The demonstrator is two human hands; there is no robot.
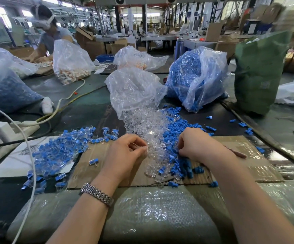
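Currently the left hand pinches what appears to be a clear cap between thumb and forefinger, at the edge of the loose clear caps. The right hand has its fingers curled down into the blue plugs; whether it grasps one cannot be told.

Risks noted:
- Clear caps and blue plugs overlap where the two heaps meet, so a wrong or doubled piece could be picked up.
- Both heaps lie on a flat sheet of cardboard with no rim. A sweep of either wrist could push pieces onto the dark table, where strays already lie.
- A white cable crosses the joined pieces on the left. A tug on it could scatter them.

Containers:
- A clear bag lies on its side with its mouth open, and clear caps spill from it toward the hands.
- A second bag behind it holds blue plugs, some spilling at its base.
- The contents of a green sack on the right are not visible.
- A far bag holds pale and orange pieces.
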